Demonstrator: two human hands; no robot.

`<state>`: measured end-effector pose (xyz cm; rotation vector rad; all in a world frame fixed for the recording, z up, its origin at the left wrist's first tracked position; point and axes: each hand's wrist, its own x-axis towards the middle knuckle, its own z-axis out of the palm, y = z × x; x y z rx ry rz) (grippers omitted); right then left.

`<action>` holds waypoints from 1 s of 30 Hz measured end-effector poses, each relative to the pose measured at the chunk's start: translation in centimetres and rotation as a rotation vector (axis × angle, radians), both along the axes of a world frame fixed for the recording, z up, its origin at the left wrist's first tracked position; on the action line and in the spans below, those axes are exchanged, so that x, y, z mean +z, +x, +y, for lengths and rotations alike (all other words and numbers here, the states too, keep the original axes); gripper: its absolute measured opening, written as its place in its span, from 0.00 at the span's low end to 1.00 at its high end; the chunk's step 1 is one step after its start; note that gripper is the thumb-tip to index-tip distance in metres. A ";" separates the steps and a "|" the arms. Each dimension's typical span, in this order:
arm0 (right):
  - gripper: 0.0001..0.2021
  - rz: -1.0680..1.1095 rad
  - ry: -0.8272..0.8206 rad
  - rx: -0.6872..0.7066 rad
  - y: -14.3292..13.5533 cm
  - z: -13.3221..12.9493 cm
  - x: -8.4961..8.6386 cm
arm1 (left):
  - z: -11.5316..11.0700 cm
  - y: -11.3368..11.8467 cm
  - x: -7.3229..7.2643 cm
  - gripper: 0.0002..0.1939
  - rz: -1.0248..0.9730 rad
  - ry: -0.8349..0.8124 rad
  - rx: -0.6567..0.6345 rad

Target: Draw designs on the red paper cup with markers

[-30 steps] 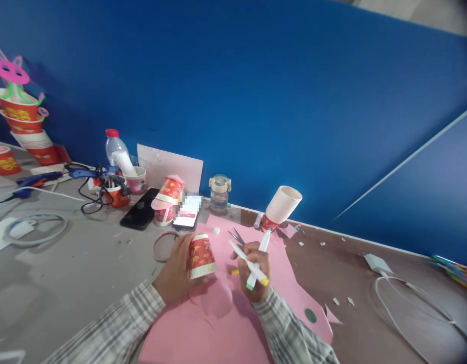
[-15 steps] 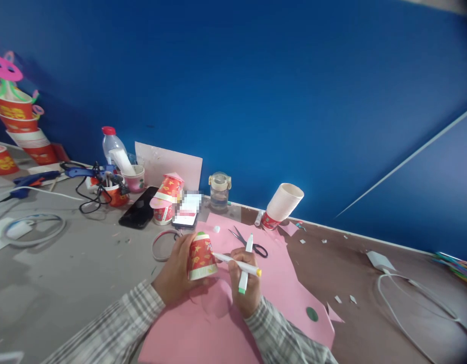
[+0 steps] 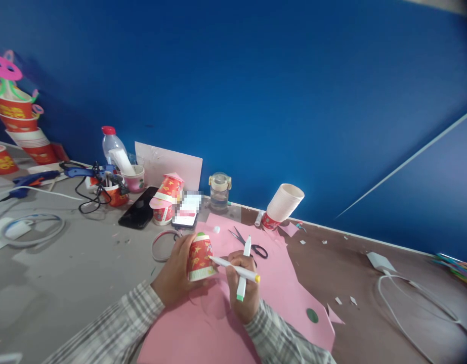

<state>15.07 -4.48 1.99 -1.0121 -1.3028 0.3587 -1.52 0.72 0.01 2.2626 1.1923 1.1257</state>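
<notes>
My left hand [image 3: 176, 270] is closed around a red patterned paper cup [image 3: 200, 257], turned upside down with its rim toward me and a bit of green on top. In my right hand [image 3: 243, 290] is a white marker with a yellow end [image 3: 244, 273], its tip at the right side of the cup. A second white marker with a green end [image 3: 241, 288] is also tucked in that hand, crossing the first. Below both hands lies a pink sheet [image 3: 279, 293]. Black-handled scissors [image 3: 259, 250] rest on it, just beyond my right hand.
Stacked paper cups [image 3: 284, 203] lean near the wall at the right. Farther back are a lidded jar [image 3: 219, 189], a phone with a lit screen [image 3: 186, 210], a black phone [image 3: 139, 207] and a decorated cup figure [image 3: 168, 194]. Glue guns [image 3: 38, 179] and cables lie left.
My right hand has shifted slightly left and down, bringing the marker tip from the cup's right edge onto its printed side. My left hand and the cup stay nearly still.
</notes>
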 end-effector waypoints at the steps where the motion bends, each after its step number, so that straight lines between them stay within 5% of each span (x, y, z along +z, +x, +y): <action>1: 0.06 0.002 -0.004 0.001 0.0 0.0 0.0 | 0.0 0.0 0.0 0.53 0.003 -0.004 -0.004; 22: 0.07 -0.010 0.032 0.080 0.0 -0.2 -0.5 | -0.1 0.0 0.4 0.53 0.006 0.045 -0.029; 30: 0.06 -0.037 0.026 0.014 0.1 -0.1 -0.6 | -0.1 0.0 0.2 0.54 0.014 0.021 -0.022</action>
